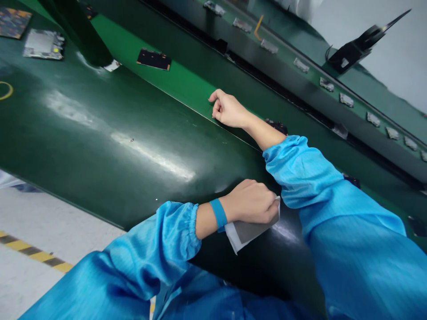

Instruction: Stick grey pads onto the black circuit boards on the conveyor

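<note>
My left hand, with a blue band on its wrist, is closed over a flat grey sheet with a white border and holds it against the dark green table top. My right hand reaches further out and rests at the seam between the table and the bright green conveyor belt. Its fingers are curled in, and nothing shows in them. Both arms are in blue sleeves.
A black rectangular part lies on the belt. A silver circuit board and a darker board sit at the table's far left. Several small silver parts line a dark rail behind the belt. Below left is grey floor with yellow-black tape.
</note>
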`<state>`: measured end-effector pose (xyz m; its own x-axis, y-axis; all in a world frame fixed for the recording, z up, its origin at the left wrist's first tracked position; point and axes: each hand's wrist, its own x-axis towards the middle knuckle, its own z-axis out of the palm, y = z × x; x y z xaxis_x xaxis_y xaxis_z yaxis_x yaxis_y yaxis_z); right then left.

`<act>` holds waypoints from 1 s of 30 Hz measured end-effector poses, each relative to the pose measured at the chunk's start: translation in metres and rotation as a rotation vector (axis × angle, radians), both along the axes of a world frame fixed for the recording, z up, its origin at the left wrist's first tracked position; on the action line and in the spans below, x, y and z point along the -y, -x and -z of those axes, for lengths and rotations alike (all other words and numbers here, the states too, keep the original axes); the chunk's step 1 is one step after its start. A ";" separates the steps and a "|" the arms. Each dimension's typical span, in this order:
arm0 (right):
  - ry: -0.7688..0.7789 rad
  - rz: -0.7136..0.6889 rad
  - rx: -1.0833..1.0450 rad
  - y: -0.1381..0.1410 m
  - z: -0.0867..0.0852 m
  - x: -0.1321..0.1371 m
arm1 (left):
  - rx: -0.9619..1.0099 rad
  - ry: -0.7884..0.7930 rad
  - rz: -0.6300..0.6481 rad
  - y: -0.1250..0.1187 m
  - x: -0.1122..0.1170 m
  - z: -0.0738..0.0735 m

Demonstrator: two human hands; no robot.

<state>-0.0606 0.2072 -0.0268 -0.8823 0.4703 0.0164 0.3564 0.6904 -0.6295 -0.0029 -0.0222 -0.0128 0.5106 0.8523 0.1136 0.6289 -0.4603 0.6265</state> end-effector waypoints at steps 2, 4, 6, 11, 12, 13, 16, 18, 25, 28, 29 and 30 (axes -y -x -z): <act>0.002 0.022 -0.010 -0.004 0.001 0.000 | -0.012 0.003 0.002 0.000 0.000 -0.001; -0.019 0.030 -0.019 -0.008 0.003 -0.001 | -0.019 0.008 0.007 0.000 0.000 -0.002; -0.073 0.027 -0.011 -0.012 0.004 0.000 | -0.022 0.012 0.008 0.000 0.000 -0.003; -0.247 0.050 0.063 -0.019 0.010 0.011 | -0.035 0.011 -0.001 -0.001 0.000 -0.002; -0.273 0.067 0.077 -0.020 0.013 0.013 | -0.034 0.009 -0.001 -0.001 0.000 -0.002; -0.292 0.086 0.081 -0.021 0.017 0.014 | -0.031 0.007 0.000 -0.001 0.000 -0.001; -0.314 0.130 0.014 -0.026 0.031 0.007 | -0.023 0.002 0.004 -0.002 0.001 -0.001; -0.306 0.172 -0.033 -0.034 0.037 -0.006 | -0.018 -0.010 0.004 -0.002 0.002 -0.002; -0.046 0.160 -0.088 -0.032 0.004 -0.058 | 0.025 -0.058 0.010 -0.009 0.010 -0.005; 0.061 0.108 -0.111 0.025 -0.012 -0.052 | 0.031 -0.056 0.034 -0.012 0.012 -0.002; 0.082 0.088 -0.089 0.049 -0.015 -0.046 | 0.025 -0.045 0.050 -0.013 0.012 -0.001; 0.088 0.070 -0.065 0.073 -0.017 -0.040 | 0.019 -0.033 0.071 -0.012 0.011 0.000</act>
